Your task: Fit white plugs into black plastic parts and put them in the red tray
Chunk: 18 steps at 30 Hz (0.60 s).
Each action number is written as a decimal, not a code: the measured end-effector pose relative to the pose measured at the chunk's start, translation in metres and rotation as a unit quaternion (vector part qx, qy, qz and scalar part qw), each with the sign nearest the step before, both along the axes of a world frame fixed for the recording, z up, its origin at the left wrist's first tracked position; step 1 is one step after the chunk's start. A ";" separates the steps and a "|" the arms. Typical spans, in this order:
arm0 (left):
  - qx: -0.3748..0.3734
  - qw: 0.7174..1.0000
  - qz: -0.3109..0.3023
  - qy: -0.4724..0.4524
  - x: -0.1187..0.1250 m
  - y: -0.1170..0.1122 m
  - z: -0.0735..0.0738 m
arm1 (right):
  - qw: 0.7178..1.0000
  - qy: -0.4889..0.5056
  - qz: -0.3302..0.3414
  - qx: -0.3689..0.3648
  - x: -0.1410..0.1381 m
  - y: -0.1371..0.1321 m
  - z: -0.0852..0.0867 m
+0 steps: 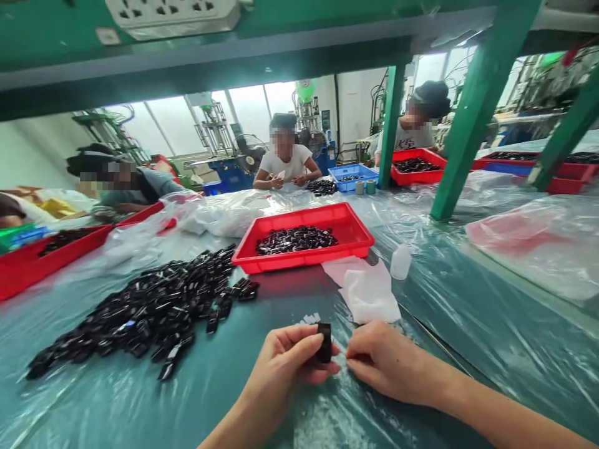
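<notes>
Between thumb and fingers, my left hand (292, 358) grips a small glossy black plastic piece (324, 342), held upright above the table. Close to its right side is my right hand (388, 362), with thumb and fingers pinched together; whatever may be between the fingertips is too small to make out. Just behind my left hand lie a few small whitish pieces (311, 318). White tissue sheets (367, 290) lie beyond my right hand, with a translucent white bottle (400, 262) beside them. A large pile of similar black pieces (154, 305) spreads over the table to the left.
A red tray (299, 262) with many black parts stands ahead. Plastic sheeting covers the green table (248, 374). Green posts (486, 112) and an overhead shelf (281, 62) frame the space. Several people sit across, near more trays. A dark thin rod (440, 343) lies at right.
</notes>
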<state>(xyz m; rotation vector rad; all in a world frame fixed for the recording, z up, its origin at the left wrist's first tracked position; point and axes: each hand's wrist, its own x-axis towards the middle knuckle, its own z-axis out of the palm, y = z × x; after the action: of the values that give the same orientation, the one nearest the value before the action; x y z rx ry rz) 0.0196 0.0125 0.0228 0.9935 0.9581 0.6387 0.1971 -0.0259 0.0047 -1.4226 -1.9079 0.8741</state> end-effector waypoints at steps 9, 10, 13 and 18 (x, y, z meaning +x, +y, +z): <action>-0.017 0.998 0.034 -0.054 -0.002 -0.003 0.001 | 0.908 -0.371 -0.195 -0.023 0.045 0.002 0.025; -0.018 0.998 0.037 -0.056 -0.002 -0.003 0.002 | 0.887 -0.403 -0.220 -0.052 0.054 0.002 0.027; -0.015 0.997 0.044 -0.056 -0.002 -0.003 0.003 | 0.861 -0.451 -0.215 -0.098 0.069 -0.001 0.025; -0.006 0.998 0.033 -0.060 -0.002 -0.004 0.003 | 0.868 -0.451 -0.181 -0.102 0.058 0.001 0.020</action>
<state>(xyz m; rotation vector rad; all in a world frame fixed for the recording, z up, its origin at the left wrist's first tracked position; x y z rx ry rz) 0.0180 0.0084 0.0255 0.9060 0.8911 0.7389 0.2554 -0.0251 0.0251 -2.5261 -2.0509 0.2067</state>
